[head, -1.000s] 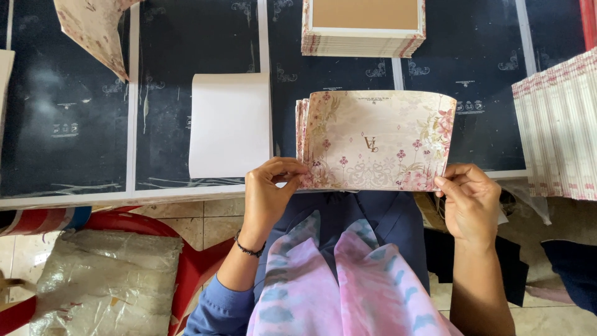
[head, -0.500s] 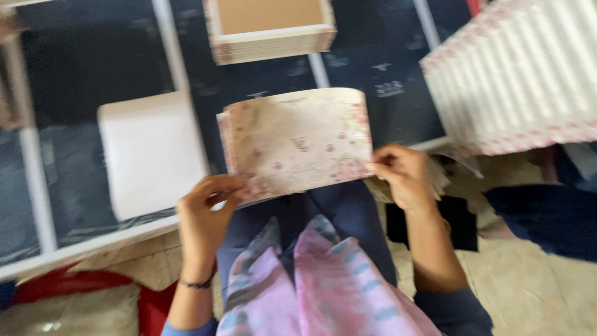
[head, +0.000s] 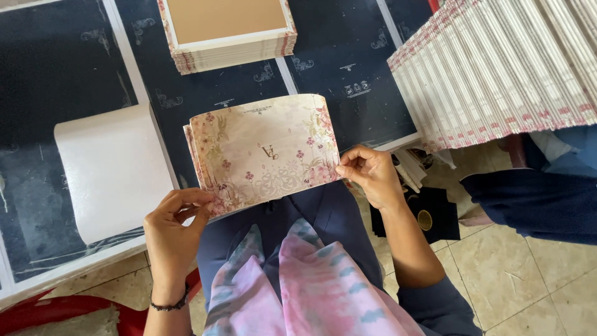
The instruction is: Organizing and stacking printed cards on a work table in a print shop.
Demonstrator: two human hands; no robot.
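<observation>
Between our two hands, above our lap, we hold a small stack of floral cards (head: pixel 264 152), cream with pink flowers and a small monogram in the middle, its face bowed slightly upward. Our left hand (head: pixel 171 233) pinches the lower left corner, thumb and fingertips closed on the card edges; a dark bead bracelet (head: pixel 169 305) circles that wrist. Our right hand (head: pixel 373 174) grips the lower right corner, fingers curled together and clamped on the stack's edge. Beneath the cards lie our dark blue garment and a pink and lilac patterned scarf (head: pixel 305 286). Just left of the cards a curved white sheet (head: pixel 109 171) rests on the dark printed table (head: pixel 56 68) with its white dividing lines. Beyond the cards, at the table's far side, sits a pile of cards with a brown top face (head: pixel 227 28). To the right, a long fanned row of white, pink-edged cards (head: pixel 504 68) overhangs the table's edge. Under it, on the tiled floor (head: pixel 528 274), lies a dark envelope with a gold seal (head: pixel 426 219).
</observation>
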